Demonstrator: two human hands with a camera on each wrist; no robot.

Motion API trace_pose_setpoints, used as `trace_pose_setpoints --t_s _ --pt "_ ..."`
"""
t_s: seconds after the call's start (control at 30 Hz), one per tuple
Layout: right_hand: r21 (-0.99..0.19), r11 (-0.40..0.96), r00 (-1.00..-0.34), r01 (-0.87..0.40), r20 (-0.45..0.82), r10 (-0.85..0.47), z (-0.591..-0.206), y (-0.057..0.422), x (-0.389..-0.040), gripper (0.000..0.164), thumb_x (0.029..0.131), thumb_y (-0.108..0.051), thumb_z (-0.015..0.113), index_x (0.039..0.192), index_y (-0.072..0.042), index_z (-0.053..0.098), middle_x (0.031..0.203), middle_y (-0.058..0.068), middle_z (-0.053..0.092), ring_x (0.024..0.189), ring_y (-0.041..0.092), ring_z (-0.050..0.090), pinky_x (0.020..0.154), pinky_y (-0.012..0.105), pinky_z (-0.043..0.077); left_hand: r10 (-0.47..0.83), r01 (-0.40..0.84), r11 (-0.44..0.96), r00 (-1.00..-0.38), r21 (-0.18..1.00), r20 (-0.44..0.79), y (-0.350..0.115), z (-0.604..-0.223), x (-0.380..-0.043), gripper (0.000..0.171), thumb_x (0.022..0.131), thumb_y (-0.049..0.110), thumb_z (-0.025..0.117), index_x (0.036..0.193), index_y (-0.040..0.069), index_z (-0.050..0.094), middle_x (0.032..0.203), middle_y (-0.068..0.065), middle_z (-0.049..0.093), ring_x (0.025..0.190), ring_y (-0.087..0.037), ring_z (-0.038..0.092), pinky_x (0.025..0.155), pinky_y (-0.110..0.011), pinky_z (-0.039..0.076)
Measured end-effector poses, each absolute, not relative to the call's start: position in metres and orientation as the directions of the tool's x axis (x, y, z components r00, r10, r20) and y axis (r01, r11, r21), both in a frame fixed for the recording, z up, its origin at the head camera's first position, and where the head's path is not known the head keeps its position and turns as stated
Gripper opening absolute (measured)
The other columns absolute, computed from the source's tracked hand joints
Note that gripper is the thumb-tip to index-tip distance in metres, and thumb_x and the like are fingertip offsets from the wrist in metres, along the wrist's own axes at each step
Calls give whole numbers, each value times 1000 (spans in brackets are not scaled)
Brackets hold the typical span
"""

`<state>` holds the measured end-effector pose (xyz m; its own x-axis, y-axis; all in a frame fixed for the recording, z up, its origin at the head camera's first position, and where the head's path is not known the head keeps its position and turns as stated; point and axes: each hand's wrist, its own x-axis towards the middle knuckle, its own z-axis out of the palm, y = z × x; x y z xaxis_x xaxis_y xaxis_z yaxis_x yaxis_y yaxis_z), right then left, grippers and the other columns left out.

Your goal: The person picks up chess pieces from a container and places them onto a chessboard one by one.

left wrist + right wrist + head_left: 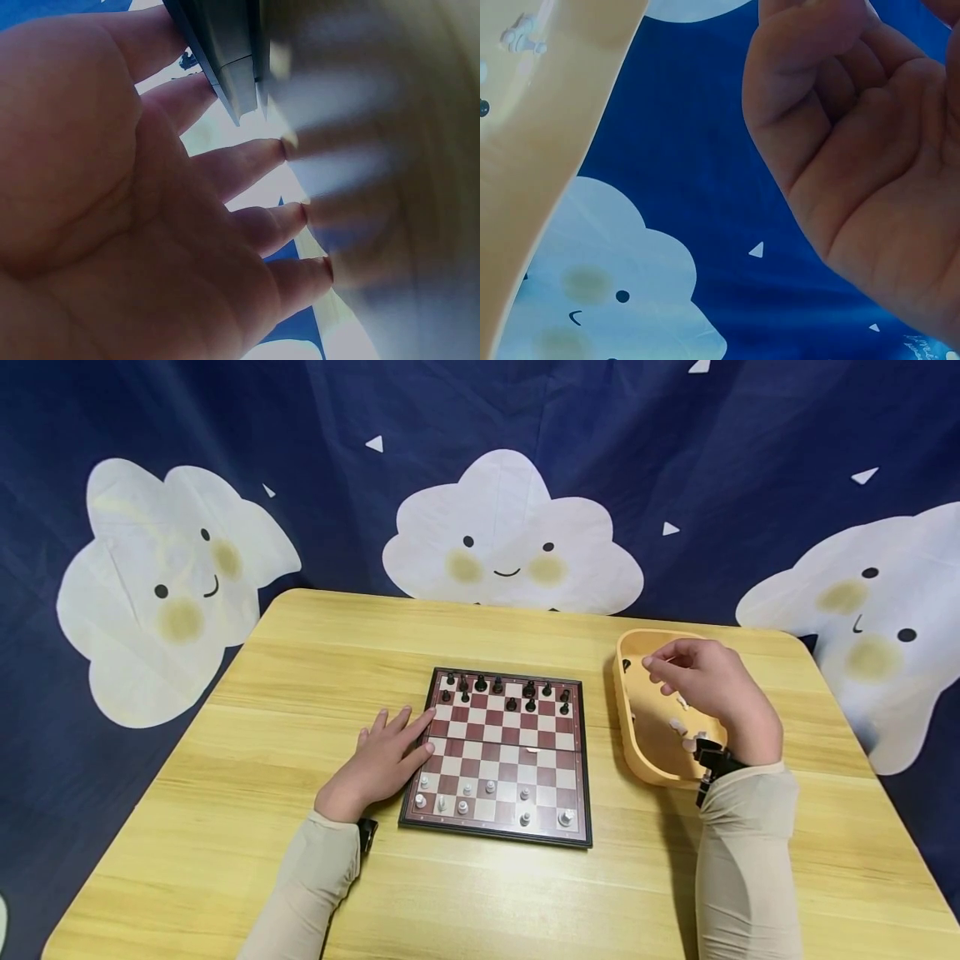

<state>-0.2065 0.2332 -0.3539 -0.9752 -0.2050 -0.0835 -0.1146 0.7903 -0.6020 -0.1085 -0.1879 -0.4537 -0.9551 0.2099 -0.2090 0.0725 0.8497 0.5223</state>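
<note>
Head view shows the left hand [378, 764] spread against the chessboard [507, 772] just beside it, where a nudge could topple standing chess pieces [491, 787], while the right hand [708, 681] curls over the orange tray [651, 697] beneath it, any pinch impossible to tell!

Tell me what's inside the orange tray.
The tray shows white chess pieces and a black piece; the right hand covers part, so anything beneath it cannot be seen.

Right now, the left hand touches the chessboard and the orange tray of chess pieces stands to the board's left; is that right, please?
The side is wrong: the head view shows the orange tray of chess pieces to the right of the chessboard. The left hand does touch the board.
</note>
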Motion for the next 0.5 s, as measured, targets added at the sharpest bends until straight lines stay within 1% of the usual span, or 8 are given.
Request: trace_pose_setpoints --t_s 0.2,0.27,0.4,0.5 --pt "-627 771 -977 -111 -73 -200 -354 234 -207 43 93 -48 56 104 -8 67 83 1 68 67 17 62 52 29 47 208 67 850 -954 522 -215 -188 -453 -108 56 101 41 42 152 26 27 156 -18 18 141 -47 1 107 -66 4" --pt "-626 770 -978 -122 -54 -200 -354 235 -207 41 94 -46 55 103 -8 67 85 4 69 66 15 62 52 29 47 207 66 850 -954 523 -216 -188 -452 -108 56 101 41 42 152 26 27 156 -18 18 141 -47 1 107 -66 4" --pt "-624 770 -980 -137 -25 -195 -353 235 -206 40 96 -43 52 102 -7 68 89 8 71 68 15 64 54 28 48 206 62 849 -953 525 -221 -188 -452 -107 56 101 41 42 152 27 27 156 -17 18 141 -47 0 107 -66 4" --pt "-627 768 -982 -134 -23 -190 -353 235 -206 39 97 -42 51 101 -7 68 88 8 71 70 16 65 55 28 48 205 62 850 -954 524 -220 -188 -452 -107 55 101 41 43 152 27 27 156 -17 18 141 -47 1 107 -66 4"
